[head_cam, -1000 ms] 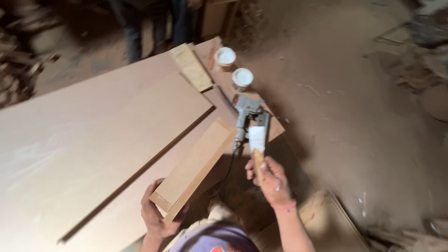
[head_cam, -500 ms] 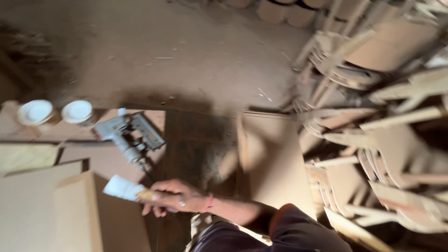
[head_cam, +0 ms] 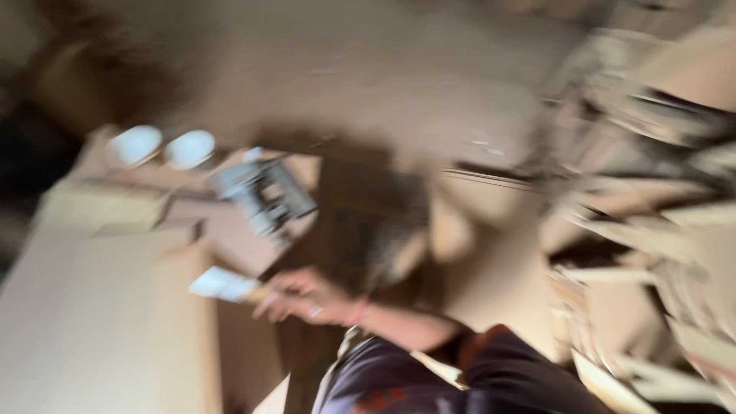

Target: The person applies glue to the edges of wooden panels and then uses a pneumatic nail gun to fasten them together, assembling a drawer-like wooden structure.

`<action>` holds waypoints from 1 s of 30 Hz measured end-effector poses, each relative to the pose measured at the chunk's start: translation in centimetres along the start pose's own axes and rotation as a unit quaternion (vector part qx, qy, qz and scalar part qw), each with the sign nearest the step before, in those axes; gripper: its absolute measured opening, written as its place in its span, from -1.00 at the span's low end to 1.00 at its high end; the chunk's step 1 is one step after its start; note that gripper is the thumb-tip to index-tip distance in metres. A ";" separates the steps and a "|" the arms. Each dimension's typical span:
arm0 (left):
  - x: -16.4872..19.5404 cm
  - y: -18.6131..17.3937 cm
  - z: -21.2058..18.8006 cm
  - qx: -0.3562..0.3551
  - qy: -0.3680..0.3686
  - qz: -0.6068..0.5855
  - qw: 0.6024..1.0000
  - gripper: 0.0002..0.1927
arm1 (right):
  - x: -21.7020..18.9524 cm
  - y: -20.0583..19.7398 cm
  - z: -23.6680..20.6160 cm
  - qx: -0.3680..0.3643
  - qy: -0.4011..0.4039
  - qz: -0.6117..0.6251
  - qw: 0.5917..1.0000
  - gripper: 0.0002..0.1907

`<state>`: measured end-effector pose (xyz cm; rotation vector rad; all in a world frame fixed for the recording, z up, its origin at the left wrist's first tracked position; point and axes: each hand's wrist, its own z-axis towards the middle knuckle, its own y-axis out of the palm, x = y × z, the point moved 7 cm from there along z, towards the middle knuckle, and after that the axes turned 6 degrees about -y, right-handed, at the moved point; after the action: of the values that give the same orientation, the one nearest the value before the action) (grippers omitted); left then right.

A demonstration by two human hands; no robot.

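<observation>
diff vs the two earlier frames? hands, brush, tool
The view swung right off the big boards toward stacked wood, now blurred. The left hand, on the plank edge a second ago, is out of view. The right hand keeps hold of the brush, over the board edge as half a second ago. The power tool and two white cups lie where they were.

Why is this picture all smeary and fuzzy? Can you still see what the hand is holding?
In the head view everything is streaked with motion blur, so edges smear sideways; the light is dim and brownish, with dark shadow at the left edge. The right hand still shows, gripping a pale-bladed brush; the grey power tool and two white cups are only blobs. The left hand is out of view.
</observation>
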<state>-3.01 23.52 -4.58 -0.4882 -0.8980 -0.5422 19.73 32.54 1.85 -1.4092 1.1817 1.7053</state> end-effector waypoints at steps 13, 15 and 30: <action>2.5 -4.6 2.2 -0.051 -0.029 -0.060 0.997 -0.17 | -7.3 3.6 2.9 0.009 -0.255 -0.402 0.880 -0.73; 2.7 -4.7 3.0 -0.057 -0.035 -0.077 0.995 -0.17 | -6.9 5.0 2.1 -0.003 -0.249 -0.445 0.860 -0.71; 0.2 -3.9 2.0 -0.071 0.025 -0.086 0.993 -0.07 | -6.7 11.6 -3.6 -0.088 -0.313 -0.551 0.769 -0.54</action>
<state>-6.51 21.74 -2.76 -0.5269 -0.8621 -0.7756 12.57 25.01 11.07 -1.0798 -0.2334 1.1901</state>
